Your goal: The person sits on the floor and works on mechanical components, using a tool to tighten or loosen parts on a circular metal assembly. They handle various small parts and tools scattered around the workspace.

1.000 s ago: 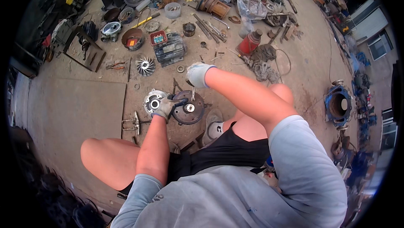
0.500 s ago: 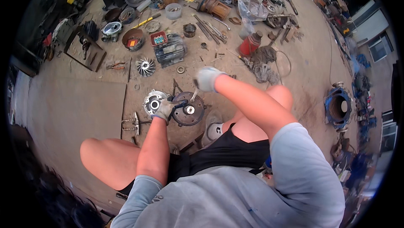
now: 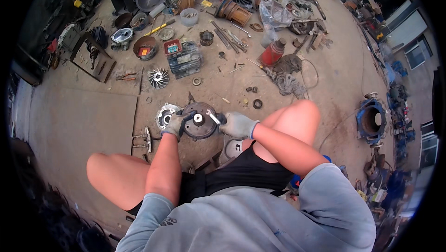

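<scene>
Spanner (image 3: 213,116) sits in my gloved right hand (image 3: 238,125), the fingers closed on its lower end, its bright head poking out up and to the left. Its long axis slants from my fingertips toward the far left, over the right-hand rim of the dark round flange (image 3: 197,121). From those fingers, the flange's pale centre hub (image 3: 198,118) lies to the left, just past the spanner's head; my right hand is the one carrying the tool, and it comes in at the rim from the right.

My left hand (image 3: 173,125) is at the opposite rim, dark fingertips reaching over the flange's left edge; I cannot tell how tightly they grip. Beside it is the silver end cover (image 3: 165,116). The flange lies on the floor (image 3: 176,89), right of the flat sheet's (image 3: 83,126) right edge, with a gear puller (image 3: 148,139) near that edge.
</scene>
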A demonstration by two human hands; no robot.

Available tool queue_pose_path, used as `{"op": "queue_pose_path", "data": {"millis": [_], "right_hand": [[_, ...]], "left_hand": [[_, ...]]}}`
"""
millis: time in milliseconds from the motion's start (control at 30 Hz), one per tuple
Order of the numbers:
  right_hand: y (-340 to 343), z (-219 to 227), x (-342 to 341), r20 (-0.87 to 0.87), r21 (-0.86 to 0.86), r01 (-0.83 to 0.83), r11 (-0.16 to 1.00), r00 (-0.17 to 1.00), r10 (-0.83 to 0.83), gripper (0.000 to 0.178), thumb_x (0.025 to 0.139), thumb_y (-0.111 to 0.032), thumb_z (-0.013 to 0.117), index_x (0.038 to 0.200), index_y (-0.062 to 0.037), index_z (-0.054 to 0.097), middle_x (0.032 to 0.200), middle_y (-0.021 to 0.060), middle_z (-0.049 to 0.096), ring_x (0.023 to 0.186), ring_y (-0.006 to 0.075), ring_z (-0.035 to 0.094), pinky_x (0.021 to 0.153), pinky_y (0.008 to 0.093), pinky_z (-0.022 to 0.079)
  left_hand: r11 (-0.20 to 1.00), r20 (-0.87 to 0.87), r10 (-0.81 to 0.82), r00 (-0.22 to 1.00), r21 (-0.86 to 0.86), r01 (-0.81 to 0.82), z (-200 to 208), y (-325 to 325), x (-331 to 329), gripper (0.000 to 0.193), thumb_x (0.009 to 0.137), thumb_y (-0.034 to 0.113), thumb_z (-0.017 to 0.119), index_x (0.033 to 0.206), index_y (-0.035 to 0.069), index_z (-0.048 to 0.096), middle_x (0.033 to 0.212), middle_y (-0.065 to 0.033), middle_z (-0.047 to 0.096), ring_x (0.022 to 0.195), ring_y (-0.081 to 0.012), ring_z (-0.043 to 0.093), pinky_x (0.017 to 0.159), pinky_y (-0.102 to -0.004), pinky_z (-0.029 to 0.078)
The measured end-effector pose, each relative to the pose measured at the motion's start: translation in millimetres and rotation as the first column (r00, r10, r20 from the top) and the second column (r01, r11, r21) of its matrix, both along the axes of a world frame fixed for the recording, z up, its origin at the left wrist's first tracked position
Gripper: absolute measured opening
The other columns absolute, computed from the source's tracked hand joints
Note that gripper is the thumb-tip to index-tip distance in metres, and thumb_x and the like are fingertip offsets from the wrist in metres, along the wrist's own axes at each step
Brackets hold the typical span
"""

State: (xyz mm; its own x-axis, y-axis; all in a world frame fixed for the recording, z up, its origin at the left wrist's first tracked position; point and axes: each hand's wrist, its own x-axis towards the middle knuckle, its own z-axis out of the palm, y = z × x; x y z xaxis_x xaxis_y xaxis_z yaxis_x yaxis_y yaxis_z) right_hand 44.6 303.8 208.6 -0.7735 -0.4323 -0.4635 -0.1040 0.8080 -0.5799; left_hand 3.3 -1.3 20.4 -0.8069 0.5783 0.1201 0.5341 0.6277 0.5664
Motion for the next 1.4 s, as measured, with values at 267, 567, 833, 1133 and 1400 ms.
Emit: {"op": "queue_pose_path", "data": {"millis": [267, 567, 833, 1133, 1400], "right_hand": [[-37.6, -29.4, -35.5, -0.308, -0.276, 0.140, 0.951, 0.924, -0.226, 0.037, 0.088, -0.019, 0.068, 0.124, -0.0075, 0.068, 0.118, 0.0209, 0.070, 0.115, 0.0392, 0.067, 0.100, 0.0457, 0.052], [-46.7, -48.6, -49.3, -0.378, -0.126, -0.025, 0.992, 0.925, -0.024, 0.039, 0.085, -0.017, 0.069, 0.124, -0.0135, 0.072, 0.126, 0.0134, 0.070, 0.116, 0.0356, 0.068, 0.100, 0.0459, 0.053], [-49.0, -62.2, -51.8, -0.438, -0.108, 0.074, 0.991, 0.892, -0.115, 0.029, 0.090, -0.015, 0.062, 0.117, -0.0089, 0.068, 0.113, 0.0207, 0.073, 0.107, 0.0386, 0.071, 0.092, 0.0491, 0.055], [-46.4, -59.6, -73.3, -0.416, -0.031, -0.052, 0.998, 0.909, 0.035, 0.038, 0.089, -0.019, 0.067, 0.127, -0.0096, 0.065, 0.114, 0.0208, 0.073, 0.107, 0.0382, 0.071, 0.092, 0.0480, 0.056], [-59.9, -64.7, -61.0, -0.494, -0.190, -0.215, 0.958, 0.864, 0.096, 0.030, 0.087, -0.016, 0.067, 0.116, -0.0113, 0.073, 0.114, 0.0170, 0.073, 0.106, 0.0381, 0.071, 0.093, 0.0466, 0.055]], "left_hand": [[0.995, 0.071, 0.039, 0.997, 0.093, -0.045, -19.2, -7.3, 4.2, 0.052, 0.090, 0.002, 0.066, 0.140, 0.018, 0.069, 0.133, -0.0110, 0.072, 0.120, -0.0288, 0.069, 0.106, -0.0360, 0.051], [0.938, 0.317, 0.091, 0.944, 0.291, -0.188, -71.6, -15.7, -3.7, 0.045, 0.095, 0.000, 0.063, 0.139, 0.011, 0.067, 0.134, -0.0084, 0.071, 0.121, -0.0251, 0.067, 0.107, -0.0348, 0.050], [0.976, 0.177, 0.074, 0.982, 0.190, -0.108, -49.8, -7.0, -3.0, 0.041, 0.100, 0.012, 0.065, 0.140, 0.002, 0.063, 0.139, -0.0088, 0.067, 0.127, -0.0224, 0.063, 0.109, -0.0341, 0.049], [0.925, 0.132, 0.379, 0.916, -0.064, -0.373, -5.2, 48.1, 56.8, 0.064, 0.081, 0.016, 0.076, 0.143, 0.013, 0.061, 0.129, -0.0205, 0.071, 0.117, -0.0442, 0.068, 0.106, -0.0511, 0.051], [0.733, 0.569, 0.220, 0.792, 0.439, -0.519, -70.9, -5.8, 36.8, 0.053, 0.093, 0.016, 0.067, 0.145, 0.012, 0.059, 0.128, -0.0137, 0.067, 0.119, -0.0330, 0.064, 0.103, -0.0445, 0.051]]}}
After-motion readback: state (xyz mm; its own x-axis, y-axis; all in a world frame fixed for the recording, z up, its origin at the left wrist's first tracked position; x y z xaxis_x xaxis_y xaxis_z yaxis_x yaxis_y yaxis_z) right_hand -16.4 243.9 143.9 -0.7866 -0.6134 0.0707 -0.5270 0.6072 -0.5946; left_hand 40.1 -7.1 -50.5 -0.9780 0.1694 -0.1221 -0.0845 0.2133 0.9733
